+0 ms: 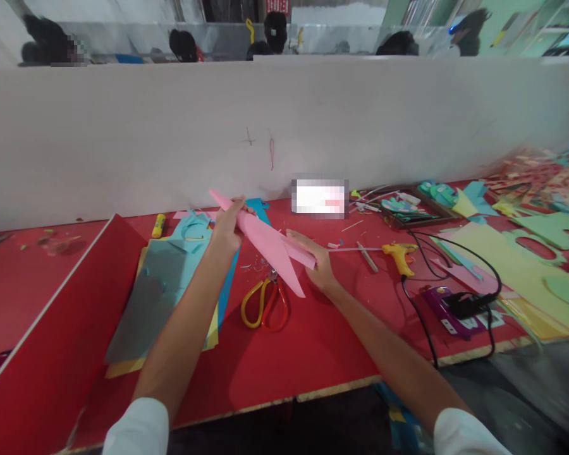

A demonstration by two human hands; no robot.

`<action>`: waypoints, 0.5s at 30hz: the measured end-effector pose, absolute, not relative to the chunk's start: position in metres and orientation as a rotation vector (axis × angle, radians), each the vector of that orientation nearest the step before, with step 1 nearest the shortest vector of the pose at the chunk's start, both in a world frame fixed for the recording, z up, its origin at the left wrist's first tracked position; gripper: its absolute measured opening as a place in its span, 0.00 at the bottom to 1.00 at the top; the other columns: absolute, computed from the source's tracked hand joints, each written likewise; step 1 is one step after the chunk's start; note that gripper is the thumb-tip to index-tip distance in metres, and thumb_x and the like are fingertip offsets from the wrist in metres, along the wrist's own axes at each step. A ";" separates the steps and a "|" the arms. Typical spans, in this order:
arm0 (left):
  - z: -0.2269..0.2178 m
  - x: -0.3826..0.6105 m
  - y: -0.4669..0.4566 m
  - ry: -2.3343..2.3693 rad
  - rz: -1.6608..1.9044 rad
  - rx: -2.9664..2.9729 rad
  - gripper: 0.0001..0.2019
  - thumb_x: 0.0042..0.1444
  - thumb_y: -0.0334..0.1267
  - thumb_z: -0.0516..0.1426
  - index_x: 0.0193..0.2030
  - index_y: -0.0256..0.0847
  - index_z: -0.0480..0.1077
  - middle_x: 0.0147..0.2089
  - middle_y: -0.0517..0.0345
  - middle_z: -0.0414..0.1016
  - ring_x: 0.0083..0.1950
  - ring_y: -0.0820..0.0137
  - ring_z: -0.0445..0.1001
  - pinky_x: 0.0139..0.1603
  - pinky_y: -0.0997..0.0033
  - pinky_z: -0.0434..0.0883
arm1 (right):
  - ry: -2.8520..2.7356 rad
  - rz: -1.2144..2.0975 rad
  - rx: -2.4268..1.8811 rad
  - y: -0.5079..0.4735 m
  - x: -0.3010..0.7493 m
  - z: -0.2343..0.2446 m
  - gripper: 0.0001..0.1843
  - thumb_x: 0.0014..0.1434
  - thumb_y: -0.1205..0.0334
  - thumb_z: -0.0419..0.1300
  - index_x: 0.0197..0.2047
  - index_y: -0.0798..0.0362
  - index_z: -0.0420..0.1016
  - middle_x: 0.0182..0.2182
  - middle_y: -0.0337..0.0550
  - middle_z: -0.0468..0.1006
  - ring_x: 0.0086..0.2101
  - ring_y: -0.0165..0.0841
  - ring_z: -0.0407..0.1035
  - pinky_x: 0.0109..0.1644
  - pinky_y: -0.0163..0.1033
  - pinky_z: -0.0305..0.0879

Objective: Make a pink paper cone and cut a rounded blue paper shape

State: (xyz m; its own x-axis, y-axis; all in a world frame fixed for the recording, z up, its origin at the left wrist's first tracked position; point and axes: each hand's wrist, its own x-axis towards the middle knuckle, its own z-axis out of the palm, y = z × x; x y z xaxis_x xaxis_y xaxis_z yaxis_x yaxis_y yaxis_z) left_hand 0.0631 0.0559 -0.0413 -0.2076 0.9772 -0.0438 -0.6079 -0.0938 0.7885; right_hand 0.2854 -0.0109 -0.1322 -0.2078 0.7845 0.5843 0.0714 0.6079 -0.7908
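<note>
Both hands hold a pink sheet of paper (pixel 270 243) rolled into a long cone above the red table (pixel 322 347). My left hand (pixel 227 226) is closed around the cone's narrow upper end. My right hand (pixel 317 262) cups the wide lower end, fingers curled against the paper. Just below the cone, scissors (pixel 264 302) with one yellow and one red handle lie flat on the table.
Stacked grey, light blue and yellow sheets (pixel 165 291) lie at the left, with a glue stick (pixel 158 225) behind. At the right are a yellow glue gun (pixel 399 256) with its black cord, a purple box (pixel 450 309) and paper cut-outs (pixel 526 253). A white partition (pixel 284 126) closes off the back.
</note>
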 end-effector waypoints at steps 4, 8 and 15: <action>-0.036 0.047 0.061 0.840 1.652 0.588 0.18 0.51 0.37 0.75 0.30 0.42 0.68 0.24 0.65 0.69 0.27 0.75 0.72 0.36 0.71 0.76 | -1.618 1.180 -0.641 0.001 0.291 -0.133 0.28 0.61 0.51 0.69 0.63 0.46 0.79 0.64 0.51 0.80 0.64 0.46 0.74 0.70 0.57 0.68; -0.029 0.038 0.057 0.796 1.564 0.587 0.16 0.53 0.34 0.73 0.30 0.41 0.68 0.25 0.63 0.70 0.27 0.75 0.72 0.35 0.73 0.76 | -1.294 1.546 -0.578 0.011 0.295 -0.133 0.28 0.59 0.45 0.70 0.59 0.47 0.78 0.57 0.52 0.84 0.57 0.45 0.79 0.65 0.55 0.73; -0.033 0.084 0.030 0.688 1.213 0.835 0.17 0.50 0.35 0.75 0.37 0.38 0.72 0.27 0.62 0.70 0.28 0.74 0.74 0.34 0.72 0.75 | -1.134 1.922 -0.638 -0.022 0.266 -0.128 0.33 0.62 0.32 0.65 0.58 0.49 0.77 0.56 0.51 0.83 0.51 0.42 0.80 0.56 0.47 0.77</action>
State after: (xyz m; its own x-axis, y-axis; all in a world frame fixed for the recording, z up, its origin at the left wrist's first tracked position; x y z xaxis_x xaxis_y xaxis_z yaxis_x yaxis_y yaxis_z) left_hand 0.0837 0.0302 -0.0331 0.2235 0.9745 -0.0184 -0.5157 0.1342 0.8462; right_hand 0.2656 -0.0224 -0.1281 -0.5545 0.8318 -0.0255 -0.3796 -0.2801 -0.8817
